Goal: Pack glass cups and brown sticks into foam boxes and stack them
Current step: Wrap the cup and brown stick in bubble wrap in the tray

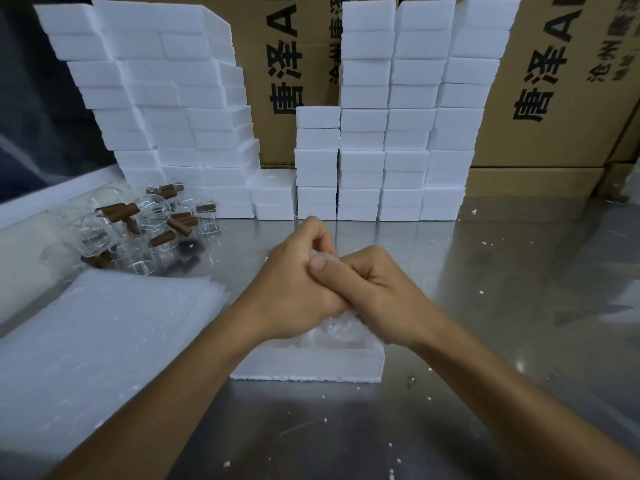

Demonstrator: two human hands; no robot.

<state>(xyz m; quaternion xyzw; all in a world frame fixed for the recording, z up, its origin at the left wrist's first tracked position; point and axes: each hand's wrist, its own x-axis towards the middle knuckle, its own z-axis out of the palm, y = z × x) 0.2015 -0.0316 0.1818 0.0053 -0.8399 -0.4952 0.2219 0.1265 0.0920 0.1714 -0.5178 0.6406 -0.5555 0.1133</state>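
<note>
Both hands met at centre over an open foam box point(308, 367) on the tabletop point(502, 306). Left hand point(294, 289) & right hand point(374, 289) were curled round a wad of bubble wrap point(320, 259), prob w/ a cup inside — glass glinted under the palms at the box cavity, but contents mostly hidden. Loose cups point(152, 216) & sticks point(119, 211) lay in a heap at 10 o'clock, well apart from the hands. Wrap sheets point(104, 341) sat at 8 o'clock. Packed boxes stood stacked at 11 point(166, 98) & 1 o'clock point(398, 116), cartons point(554, 81) behind.

Risks, as judged: squeezing too hard could crack the glass or snap the soft foam wall; wrap bunched unevenly might stop the bundle seating, so a lid wouldn't close flat & the stack would lean. No stick visible in the box — cld get left out. Foam crumbs point(481, 292) on the steel could get in too
</note>
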